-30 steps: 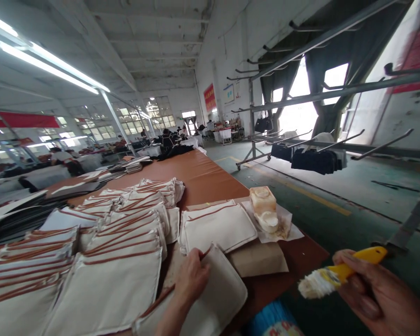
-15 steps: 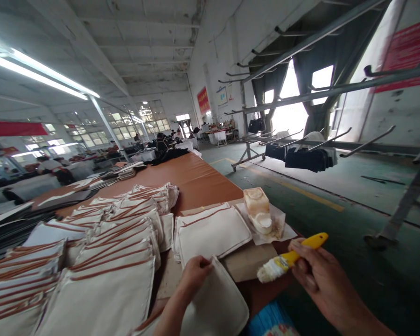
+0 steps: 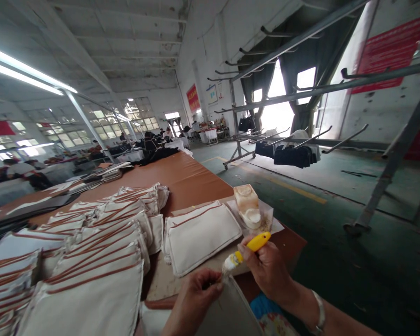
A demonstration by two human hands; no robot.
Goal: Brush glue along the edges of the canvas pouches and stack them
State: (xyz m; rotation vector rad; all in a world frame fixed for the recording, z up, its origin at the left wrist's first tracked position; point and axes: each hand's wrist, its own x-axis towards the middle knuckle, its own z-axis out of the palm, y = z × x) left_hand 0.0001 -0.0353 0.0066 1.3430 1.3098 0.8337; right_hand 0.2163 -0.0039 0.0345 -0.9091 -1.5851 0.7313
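In my right hand is a yellow-handled paintbrush, its bristles coated in white paste. The bristle tip meets the upper edge of a cream fabric pouch piece at the front edge of the table. My left hand pinches that same edge, its fingertips close beside the bristles. Just beyond lies a small stack of cream pouch pieces with brown trim. A cut-open plastic container with white paste stands past the brush, on a stained sheet of paper.
Rows of overlapping cream pouches with brown trim cover the table's left side. Brown sheeting covers the tabletop, with cardboard under the near stack. A metal rack with prongs stands to the right on the green floor.
My right hand has brought the paintbrush leftward to the pouch piece's edge, beside my left hand. The view has turned slightly to the right.
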